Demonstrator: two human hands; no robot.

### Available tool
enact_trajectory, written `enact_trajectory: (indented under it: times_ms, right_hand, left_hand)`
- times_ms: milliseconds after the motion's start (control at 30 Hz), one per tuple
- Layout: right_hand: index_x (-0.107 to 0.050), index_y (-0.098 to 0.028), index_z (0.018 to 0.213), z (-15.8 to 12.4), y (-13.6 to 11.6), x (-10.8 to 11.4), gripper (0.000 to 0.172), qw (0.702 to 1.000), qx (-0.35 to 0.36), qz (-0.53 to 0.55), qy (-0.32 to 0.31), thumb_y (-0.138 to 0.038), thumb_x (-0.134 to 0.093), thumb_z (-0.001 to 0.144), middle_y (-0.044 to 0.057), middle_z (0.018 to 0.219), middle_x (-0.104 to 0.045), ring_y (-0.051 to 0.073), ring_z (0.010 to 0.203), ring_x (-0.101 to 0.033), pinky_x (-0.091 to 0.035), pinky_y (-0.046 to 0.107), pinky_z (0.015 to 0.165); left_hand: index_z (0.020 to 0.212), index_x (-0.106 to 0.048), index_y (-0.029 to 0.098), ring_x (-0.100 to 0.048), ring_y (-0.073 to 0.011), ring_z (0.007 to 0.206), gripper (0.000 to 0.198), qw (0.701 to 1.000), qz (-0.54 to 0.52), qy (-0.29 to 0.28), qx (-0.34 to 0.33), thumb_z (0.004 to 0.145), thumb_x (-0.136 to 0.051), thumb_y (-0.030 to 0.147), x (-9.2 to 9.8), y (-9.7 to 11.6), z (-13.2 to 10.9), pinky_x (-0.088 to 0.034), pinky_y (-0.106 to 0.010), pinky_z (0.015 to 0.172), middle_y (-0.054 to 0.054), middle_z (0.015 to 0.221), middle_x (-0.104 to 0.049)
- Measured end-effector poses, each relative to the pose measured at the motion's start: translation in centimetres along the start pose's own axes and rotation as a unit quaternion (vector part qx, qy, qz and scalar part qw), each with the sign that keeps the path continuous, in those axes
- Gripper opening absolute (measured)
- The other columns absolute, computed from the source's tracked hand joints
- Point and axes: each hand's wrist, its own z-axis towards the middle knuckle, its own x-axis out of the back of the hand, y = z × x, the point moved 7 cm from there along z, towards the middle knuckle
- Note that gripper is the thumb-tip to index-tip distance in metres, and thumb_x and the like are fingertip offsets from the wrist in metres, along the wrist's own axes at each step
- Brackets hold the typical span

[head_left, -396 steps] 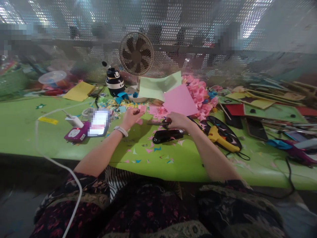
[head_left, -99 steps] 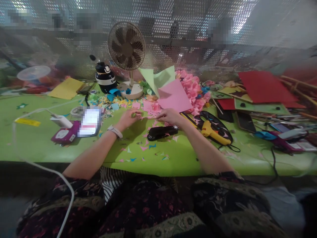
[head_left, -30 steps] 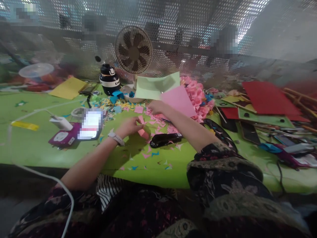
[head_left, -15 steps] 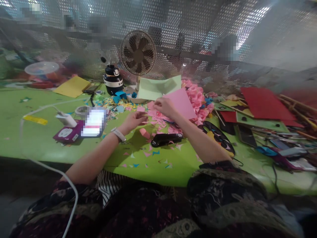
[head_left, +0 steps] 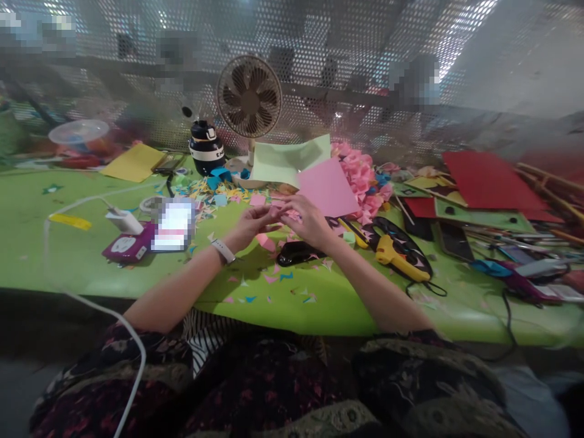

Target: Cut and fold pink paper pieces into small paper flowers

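My left hand [head_left: 255,223], wearing a white wristband [head_left: 222,249], meets my right hand [head_left: 305,220] fingertip to fingertip above the cutting scraps. Both are closed in a pinch on what looks like a small piece of pink paper [head_left: 275,212], mostly hidden by the fingers. Just below them a black stapler [head_left: 296,253] lies on the green table [head_left: 292,310], partly covered by my right forearm. Beside my left fingers is a folded pink scrap [head_left: 265,243]. A pink paper sheet [head_left: 327,187] leans behind my right hand against a heap of pink paper flowers [head_left: 358,173].
A yellow glue gun [head_left: 399,258] and scissors [head_left: 356,233] lie right of my forearm. A phone [head_left: 172,226] rests against a purple box [head_left: 125,243] with a white cable. Behind stand a black bottle [head_left: 207,149], a fan [head_left: 249,97] and a pale green sheet [head_left: 287,159].
My right hand has come down and nearer to me from the pink sheet, and its fingertips now meet those of my left hand. The glue gun shows more fully.
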Motion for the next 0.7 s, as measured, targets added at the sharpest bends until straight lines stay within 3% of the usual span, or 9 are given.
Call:
enact_trajectory:
  times_ms: [133, 233, 367, 533, 700]
  right_hand:
    - [-0.061, -0.017, 0.097, -0.7, 0.7, 0.7, 0.032, 0.990, -0.118, 0.052, 0.052, -0.046, -0.068, 0.086, 0.011, 0.102, -0.068, 0.021, 0.086, -0.066, -0.054, 0.037, 0.077]
    - [-0.058, -0.018, 0.088, -1.0, 1.2, 0.0, 0.038, 0.976, -0.184, 0.112, 0.009, -0.053, -0.071, 0.080, 0.006, 0.087, -0.068, 0.016, 0.070, -0.062, -0.051, 0.032, 0.067]
    - [-0.056, -0.019, 0.080, -0.9, 1.2, -1.2, 0.040, 0.959, -0.191, 0.204, -0.038, -0.057, -0.071, 0.078, 0.001, 0.072, -0.063, 0.014, 0.063, -0.058, -0.047, 0.029, 0.061]
    - [-0.057, -0.019, 0.076, -1.0, 1.5, -1.3, 0.043, 0.942, -0.212, 0.259, -0.010, -0.060, -0.069, 0.077, 0.001, 0.070, -0.065, 0.014, 0.062, -0.060, -0.048, 0.029, 0.060]
    - [-0.057, -0.019, 0.074, -1.0, 1.6, -1.1, 0.044, 0.936, -0.230, 0.266, -0.006, -0.061, -0.071, 0.076, 0.002, 0.067, -0.065, 0.014, 0.062, -0.061, -0.050, 0.030, 0.061]
  left_hand:
    - [0.099, -0.073, 0.020, -0.071, -0.0138, 0.086, 0.038, 0.998, -0.031, 0.039, -0.032, 0.069, -0.087, 0.036, 0.5, 0.3, 0.2, -0.056, -0.034, 0.091, -0.004, 0.099, -0.077]
    - [0.106, -0.071, 0.021, -0.071, -0.0131, 0.085, 0.042, 0.997, -0.034, 0.046, -0.057, 0.069, -0.087, 0.034, 0.6, 0.6, 0.2, -0.055, -0.032, 0.092, -0.002, 0.095, -0.077]
    - [0.109, -0.069, 0.021, -0.070, -0.0124, 0.086, 0.042, 0.996, -0.029, 0.030, -0.076, 0.072, -0.084, 0.033, 0.3, 0.7, 0.3, -0.054, -0.030, 0.091, -0.001, 0.094, -0.077]
    - [0.109, -0.069, 0.020, -0.070, -0.0127, 0.087, 0.039, 0.995, -0.025, 0.019, -0.098, 0.074, -0.083, 0.033, 0.0, 1.0, 0.1, -0.053, -0.032, 0.094, -0.002, 0.094, -0.076]
    - [0.108, -0.068, 0.018, -0.070, -0.0148, 0.082, 0.041, 0.991, 0.053, 0.038, -0.114, 0.072, -0.084, 0.032, 0.0, 1.8, -0.3, -0.055, -0.034, 0.087, -0.003, 0.088, -0.076]
